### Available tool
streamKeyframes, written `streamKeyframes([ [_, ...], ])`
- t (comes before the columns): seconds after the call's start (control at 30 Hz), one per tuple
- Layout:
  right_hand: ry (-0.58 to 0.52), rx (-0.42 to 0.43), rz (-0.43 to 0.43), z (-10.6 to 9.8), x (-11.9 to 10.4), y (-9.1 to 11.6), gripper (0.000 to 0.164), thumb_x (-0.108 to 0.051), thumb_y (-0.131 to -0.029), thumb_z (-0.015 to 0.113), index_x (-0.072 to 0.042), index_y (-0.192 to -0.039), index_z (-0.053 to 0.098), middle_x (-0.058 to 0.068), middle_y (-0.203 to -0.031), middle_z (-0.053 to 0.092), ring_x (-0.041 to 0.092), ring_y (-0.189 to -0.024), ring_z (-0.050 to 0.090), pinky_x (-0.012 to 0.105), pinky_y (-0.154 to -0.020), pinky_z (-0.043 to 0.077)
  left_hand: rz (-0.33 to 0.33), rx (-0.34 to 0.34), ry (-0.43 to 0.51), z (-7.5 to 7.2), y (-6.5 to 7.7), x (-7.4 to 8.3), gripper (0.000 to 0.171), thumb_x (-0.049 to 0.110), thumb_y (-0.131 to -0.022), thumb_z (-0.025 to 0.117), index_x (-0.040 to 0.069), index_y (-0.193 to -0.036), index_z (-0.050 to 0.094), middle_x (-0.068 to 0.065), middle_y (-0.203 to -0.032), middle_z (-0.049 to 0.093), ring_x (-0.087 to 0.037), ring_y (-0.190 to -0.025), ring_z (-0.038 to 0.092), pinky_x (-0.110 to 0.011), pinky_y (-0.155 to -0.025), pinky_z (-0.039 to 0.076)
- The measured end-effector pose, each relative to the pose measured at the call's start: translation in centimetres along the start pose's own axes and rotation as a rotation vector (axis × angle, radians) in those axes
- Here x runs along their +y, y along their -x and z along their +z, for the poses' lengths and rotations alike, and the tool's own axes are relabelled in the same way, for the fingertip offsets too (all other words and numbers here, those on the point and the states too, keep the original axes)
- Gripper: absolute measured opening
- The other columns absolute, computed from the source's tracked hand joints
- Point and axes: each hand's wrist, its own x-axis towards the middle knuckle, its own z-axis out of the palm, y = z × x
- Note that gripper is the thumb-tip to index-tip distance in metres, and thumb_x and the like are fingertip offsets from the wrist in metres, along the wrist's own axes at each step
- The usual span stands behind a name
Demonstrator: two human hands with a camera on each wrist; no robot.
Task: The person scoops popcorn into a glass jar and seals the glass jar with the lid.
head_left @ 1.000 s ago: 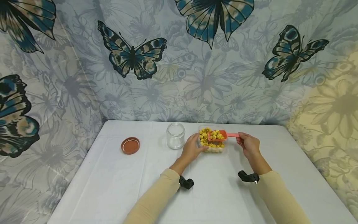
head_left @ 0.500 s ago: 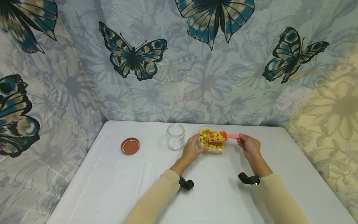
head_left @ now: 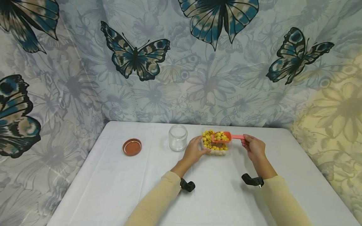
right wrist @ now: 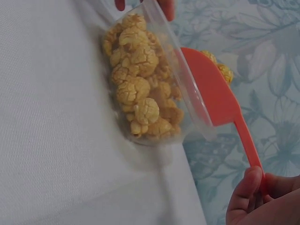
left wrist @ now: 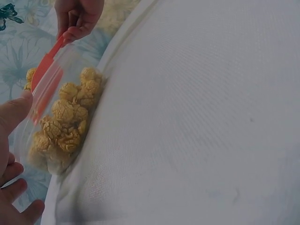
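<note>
A clear plastic container (head_left: 217,152) of yellow popcorn (head_left: 207,141) stands near the back of the table. My left hand (head_left: 193,153) holds its left side, the thumb at the near rim and the fingers along the far left. Pinched by the end of its handle, an orange-red scoop (head_left: 229,135) is in my right hand (head_left: 255,147). The scoop's bowl carries a heap of popcorn and sits level at the container's top; in the right wrist view the scoop (right wrist: 211,89) rises above the rim, with popcorn showing over its edge.
Left of the container stands an uncovered clear glass jar (head_left: 178,139). Farther left, a round brown lid (head_left: 132,147) lies on the white cloth of the table (head_left: 113,188). A butterfly-printed curtain (head_left: 198,94) hangs right behind the table's back edge.
My right hand and the loaded scoop have shifted slightly to the right over the container. My left hand stays at the container's side; jar and lid stand as before.
</note>
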Motion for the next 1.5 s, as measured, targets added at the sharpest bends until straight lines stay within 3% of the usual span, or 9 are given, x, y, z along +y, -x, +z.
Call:
streamKeyframes([
  [0.27, -0.011, -0.002, 0.007, -0.1, 0.0, 0.0, 0.012, -0.01, -0.097, 0.057, -0.012, -0.089, 0.066, -0.005, -0.063, 0.067, 0.004, -0.056, 0.062, 0.015, -0.055, 0.054, 0.03, 0.016, 0.012, -0.2, 0.2, -0.1, 0.073, 0.043, -0.087, 0.071, 0.006, -0.144, 0.045, -0.012, -0.147, 0.048, -0.028, -0.137, 0.044, -0.042, -0.113, 0.04],
  [0.5, -0.001, -0.008, 0.008, 0.0, -0.2, 0.2, 0.008, -0.012, -0.096, 0.059, -0.013, -0.093, 0.067, -0.005, -0.064, 0.067, 0.004, -0.058, 0.061, 0.015, -0.057, 0.054, 0.07, 0.031, 0.005, -0.5, 0.4, -0.1, 0.07, 0.039, -0.086, 0.072, 0.004, -0.142, 0.048, -0.013, -0.144, 0.05, -0.029, -0.136, 0.045, -0.04, -0.113, 0.04],
  [0.8, -0.038, -0.034, 0.012, 0.1, -0.6, 0.9, 0.024, -0.01, -0.096, 0.059, -0.017, -0.076, 0.068, -0.004, -0.062, 0.067, 0.004, -0.055, 0.062, 0.015, -0.055, 0.054, 0.089, 0.018, -0.03, -1.0, 0.5, 0.0, 0.067, 0.035, -0.086, 0.073, 0.003, -0.139, 0.051, -0.015, -0.141, 0.053, -0.031, -0.135, 0.046, -0.042, -0.113, 0.039],
  [1.03, -0.056, -0.063, 0.016, 0.2, -0.8, 1.2, 0.022, -0.011, -0.096, 0.06, -0.016, -0.077, 0.069, -0.004, -0.064, 0.069, 0.004, -0.056, 0.063, 0.016, -0.055, 0.055, 0.092, 0.017, -0.012, -1.5, 0.7, 0.2, 0.065, 0.035, -0.087, 0.073, 0.005, -0.14, 0.05, -0.014, -0.142, 0.051, -0.031, -0.135, 0.044, -0.043, -0.113, 0.039],
  [1.5, -0.047, -0.114, -0.025, 0.5, -1.5, 1.7, 0.025, -0.012, -0.097, 0.057, -0.017, -0.078, 0.071, -0.004, -0.068, 0.069, 0.005, -0.06, 0.062, 0.015, -0.06, 0.055, 0.166, -0.08, -0.099, -3.5, 0.5, 2.6, 0.082, 0.041, -0.084, 0.075, 0.004, -0.148, 0.038, -0.012, -0.153, 0.038, -0.033, -0.148, 0.023, -0.049, -0.119, 0.028],
])
